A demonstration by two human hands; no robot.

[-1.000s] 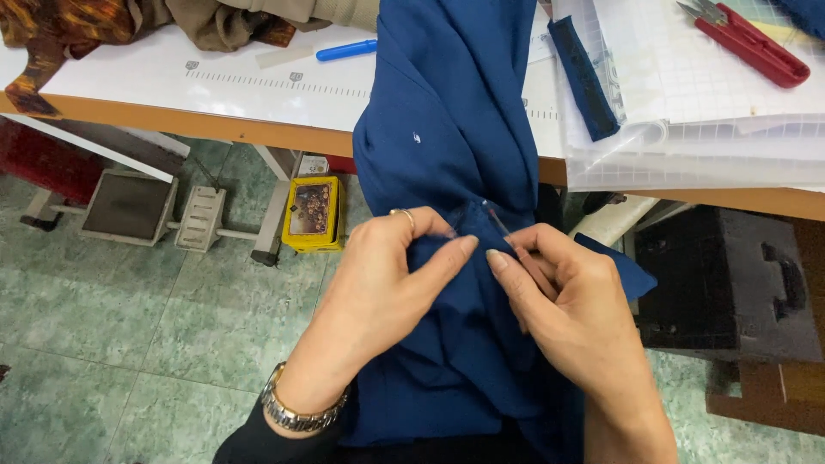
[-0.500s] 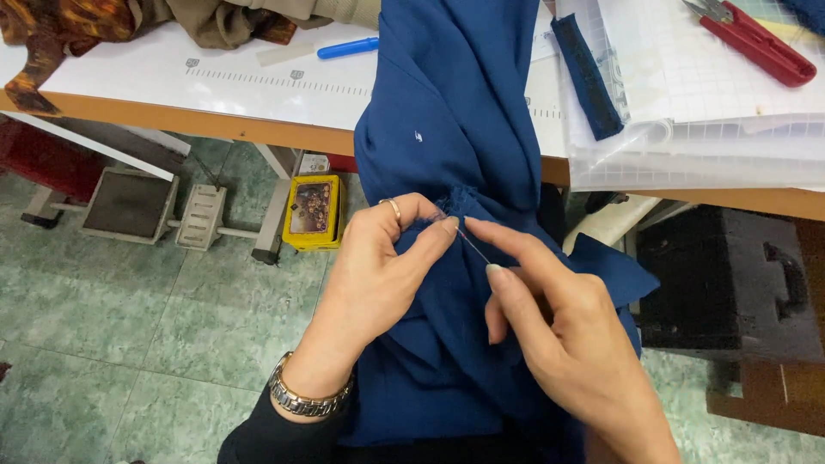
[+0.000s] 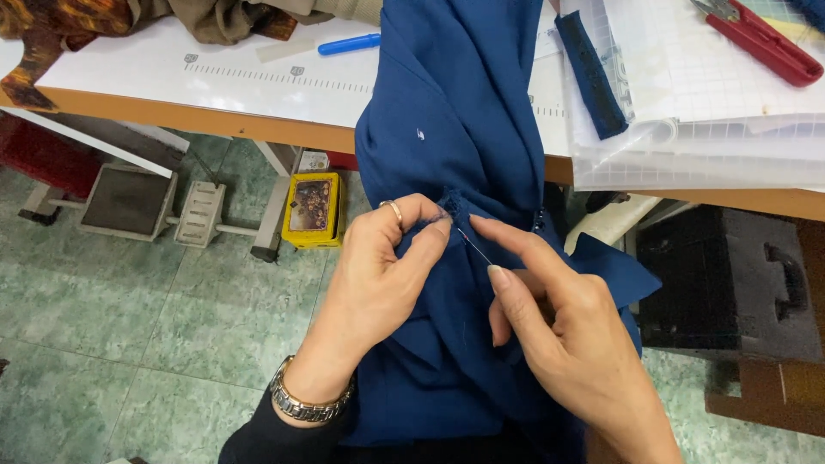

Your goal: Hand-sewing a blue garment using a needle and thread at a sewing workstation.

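Since half a second ago the right hand (image 3: 559, 335) has drawn back, baring a thin needle (image 3: 474, 247) pinched in its grip. Left hand (image 3: 387, 266) grip clamps the blue fabric (image 3: 455, 129) fold, which hangs off the counter (image 3: 172, 116). Best keep that fold taut and stitches short. Beyond lie red snips (image 3: 756, 43).
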